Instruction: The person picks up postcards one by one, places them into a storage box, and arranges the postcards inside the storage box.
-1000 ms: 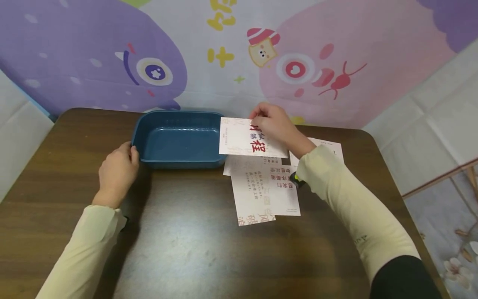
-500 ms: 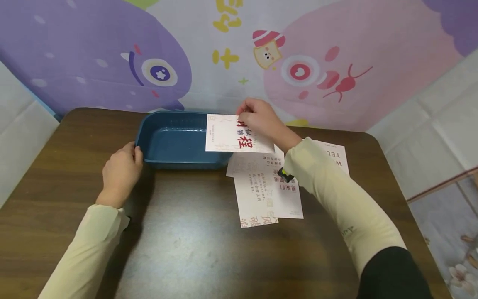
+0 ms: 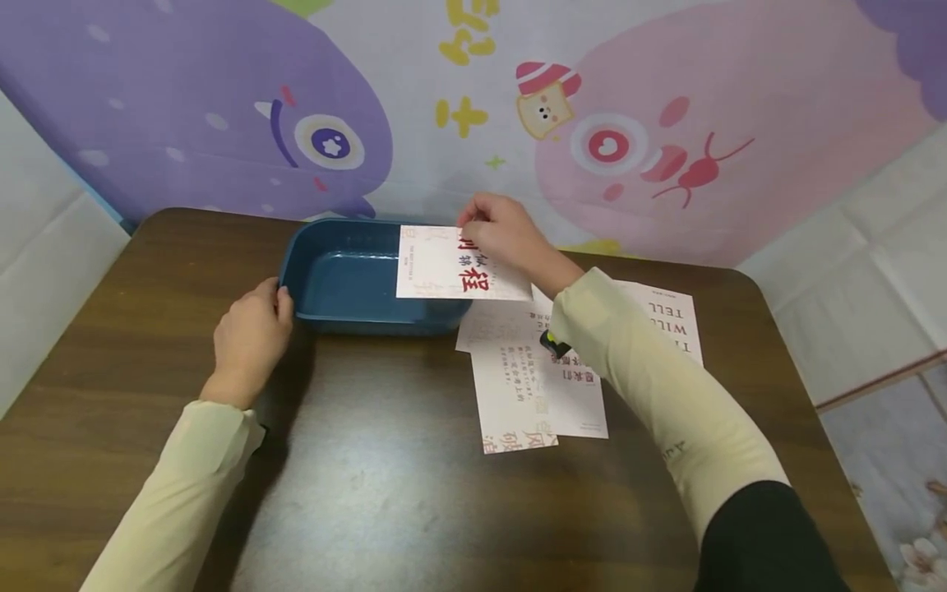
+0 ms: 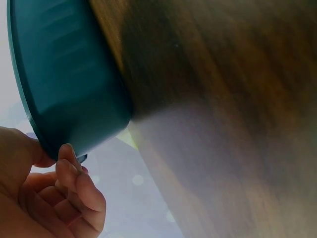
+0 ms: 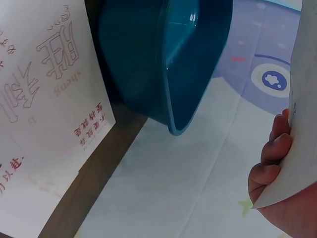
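Observation:
My left hand (image 3: 253,335) grips the left end of a dark blue rectangular plastic tub (image 3: 362,326). In the left wrist view, thumb and fingers pinch the tub's rim at one corner. My right hand (image 3: 506,242) pinches a white card (image 3: 431,267) by its far edge; red and blue characters are printed on it. The card is held over the tub's right part and covers that side of the opening. In the right wrist view the fingers show behind the card (image 5: 305,99). The visible left part of the tub's inside shows bare blue floor.
Several printed cards (image 3: 510,395) lie overlapping to the right of the tub, partly under my right forearm. One card (image 3: 669,316) with English capitals lies farther right. A cartoon-printed cloth (image 3: 444,164) hangs behind the brown wooden table (image 3: 385,510).
My right hand has moved left with the card, from beside the tub's right end to over its opening. My left hand stays on the tub's left end. The head view has shifted slightly.

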Tool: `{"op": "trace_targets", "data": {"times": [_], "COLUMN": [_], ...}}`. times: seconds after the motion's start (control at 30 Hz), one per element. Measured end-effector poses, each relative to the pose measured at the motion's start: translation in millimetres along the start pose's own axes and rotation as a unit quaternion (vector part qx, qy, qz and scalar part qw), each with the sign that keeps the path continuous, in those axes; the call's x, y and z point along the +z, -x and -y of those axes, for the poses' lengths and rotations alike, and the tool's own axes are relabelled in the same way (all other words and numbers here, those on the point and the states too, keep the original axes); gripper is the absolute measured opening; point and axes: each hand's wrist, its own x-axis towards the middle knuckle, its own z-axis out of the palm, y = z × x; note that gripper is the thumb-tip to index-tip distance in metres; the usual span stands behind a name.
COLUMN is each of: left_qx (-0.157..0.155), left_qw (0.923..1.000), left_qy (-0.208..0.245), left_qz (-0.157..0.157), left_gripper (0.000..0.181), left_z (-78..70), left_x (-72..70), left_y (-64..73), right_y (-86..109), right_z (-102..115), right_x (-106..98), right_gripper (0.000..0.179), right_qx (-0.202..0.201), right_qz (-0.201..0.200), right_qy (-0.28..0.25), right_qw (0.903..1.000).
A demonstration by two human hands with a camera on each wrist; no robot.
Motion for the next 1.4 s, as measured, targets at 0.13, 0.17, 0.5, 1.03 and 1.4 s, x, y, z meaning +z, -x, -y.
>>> {"op": "trace_targets", "data": {"times": [0.13, 0.17, 0.5, 1.03, 1.4], "left_qx": [0.006, 0.009, 0.005, 0.004, 0.004], "left_qw": [1.0, 0.9999, 0.9999, 0.9998, 0.9998], "left_qy": [0.0, 0.001, 0.003, 0.01, 0.007], "left_qz": [-0.004, -0.007, -0.014, -0.019, -0.02], "left_gripper": [0.044, 0.044, 0.044, 0.042, 0.042], "left_z": [-0.5, -0.8, -5.8, -13.3, -16.4], "left_x": [1.3, 1.5, 3.0, 3.1, 4.6], "left_y": [1.8, 2.3, 4.9, 11.8, 14.3], "right_y": [-2.7, -3.3, -8.2, -17.5, -22.7], "right_z": [3, 4, 13, 14, 11], "right_x": [5, 7, 17, 35, 47], "right_gripper": [0.013, 0.013, 0.013, 0.014, 0.013], "right_qx": [-0.003, -0.003, -0.008, -0.016, -0.015], "right_qz": [0.003, 0.004, 0.018, 0.032, 0.035], "right_qy": [0.004, 0.006, 0.018, 0.008, 0.003], "right_qw": [1.0, 1.0, 0.9996, 0.9993, 0.9993]}}
